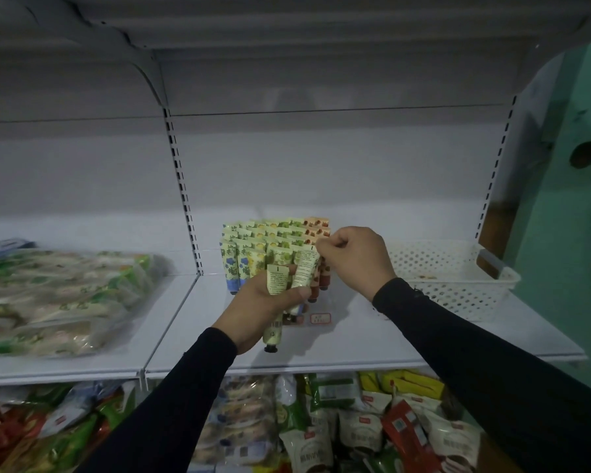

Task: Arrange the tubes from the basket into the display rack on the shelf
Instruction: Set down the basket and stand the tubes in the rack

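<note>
On the white shelf (338, 339), just behind your hands, the display rack (277, 249) is already close to full: rows of upright tubes, blue-flowered at its 9 o'clock side, yellow and green through the middle, orange-brown at 3 o'clock. I judge the task to be near its end.

Your left hand (263, 303) has its fingers and thumb curled round a small bunch of pale green tubes (277, 279), their crimped ends up and their dark caps hanging below your palm toward 6 o'clock. Your right hand (354, 259), fingers curled, pinches the crimped top of one tube (306, 268) from that bunch, right in front of the rack's 3 o'clock columns. Slotting it in looks like the step in hand.

The white perforated basket (454, 278) sits at 3 o'clock of the rack, well apart from your left hand. It looks nearly empty; one small item may lie at its bottom, too small to identify. So what is left is mostly what you hold.

The tube backs carry blocks of fine print, unreadable here. A small red-bordered price tag (320, 318) lies at the rack's foot; its writing is illegible. Snack packs (355, 428) on the lower shelf show red labels, also unreadable.
</note>
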Demonstrator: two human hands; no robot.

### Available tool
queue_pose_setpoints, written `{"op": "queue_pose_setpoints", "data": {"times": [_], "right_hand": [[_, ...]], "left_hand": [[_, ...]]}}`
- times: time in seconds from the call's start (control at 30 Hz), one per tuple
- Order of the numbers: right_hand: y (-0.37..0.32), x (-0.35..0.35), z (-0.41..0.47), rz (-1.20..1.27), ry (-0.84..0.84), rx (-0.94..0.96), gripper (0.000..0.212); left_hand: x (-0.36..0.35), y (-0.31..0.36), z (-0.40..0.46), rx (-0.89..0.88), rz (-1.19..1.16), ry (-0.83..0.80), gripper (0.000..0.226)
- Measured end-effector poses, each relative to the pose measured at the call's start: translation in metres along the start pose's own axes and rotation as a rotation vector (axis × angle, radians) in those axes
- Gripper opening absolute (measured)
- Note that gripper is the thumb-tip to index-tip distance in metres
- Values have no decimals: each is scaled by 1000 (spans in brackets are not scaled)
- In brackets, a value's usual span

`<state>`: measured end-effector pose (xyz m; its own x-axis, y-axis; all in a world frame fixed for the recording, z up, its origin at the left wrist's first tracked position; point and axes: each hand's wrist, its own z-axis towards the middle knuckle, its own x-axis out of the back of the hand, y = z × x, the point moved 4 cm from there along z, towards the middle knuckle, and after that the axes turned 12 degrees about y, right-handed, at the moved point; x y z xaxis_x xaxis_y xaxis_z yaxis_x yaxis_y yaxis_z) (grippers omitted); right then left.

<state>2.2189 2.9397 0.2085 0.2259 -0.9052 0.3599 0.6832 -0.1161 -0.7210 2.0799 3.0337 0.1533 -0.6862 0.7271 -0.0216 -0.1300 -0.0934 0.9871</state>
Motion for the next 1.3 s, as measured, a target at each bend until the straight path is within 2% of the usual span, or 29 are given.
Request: {"op": "queue_pose_setpoints", "data": {"times": [0.1,0.2,0.3,0.37,0.43,0.5,0.67,0.77,0.87,1.03,1.17,1.3], "right_hand": [[6,-4,4,129,-108,-87,46],[8,-9,1,232,-309,-191,27],[10,-17,-3,329,-438,-262,31],[12,-18,-1,429,-420,-329,28],[13,-17,0,529,-414,-392,13],[14,-16,2,548,-398,-385,7],[18,-23,3,476,-282,-343,6],[15,-30,0,515,-313,-363,7],[5,-36,0,498,-330,-322,10],[-17,-48,5,335,-263,-115,11],[-38,-67,10,182,-257,39,15],[-58,-91,14,-12,-240,207,17]], "left_hand": [[1,-1,0,64,-129,3,17],[2,0,0,106,-224,-17,14],[1,1,1,116,-260,-60,19],[2,-1,1,127,-264,-63,21],[3,-4,2,145,-272,-44,21],[5,-8,3,168,-272,-22,21],[10,-14,3,152,-187,4,19],[20,-19,4,118,-145,35,20],[37,-24,5,89,-95,90,25],[79,-28,5,-25,131,290,15],[120,-39,9,-26,224,457,11],[141,-47,16,-8,239,497,10]]}}
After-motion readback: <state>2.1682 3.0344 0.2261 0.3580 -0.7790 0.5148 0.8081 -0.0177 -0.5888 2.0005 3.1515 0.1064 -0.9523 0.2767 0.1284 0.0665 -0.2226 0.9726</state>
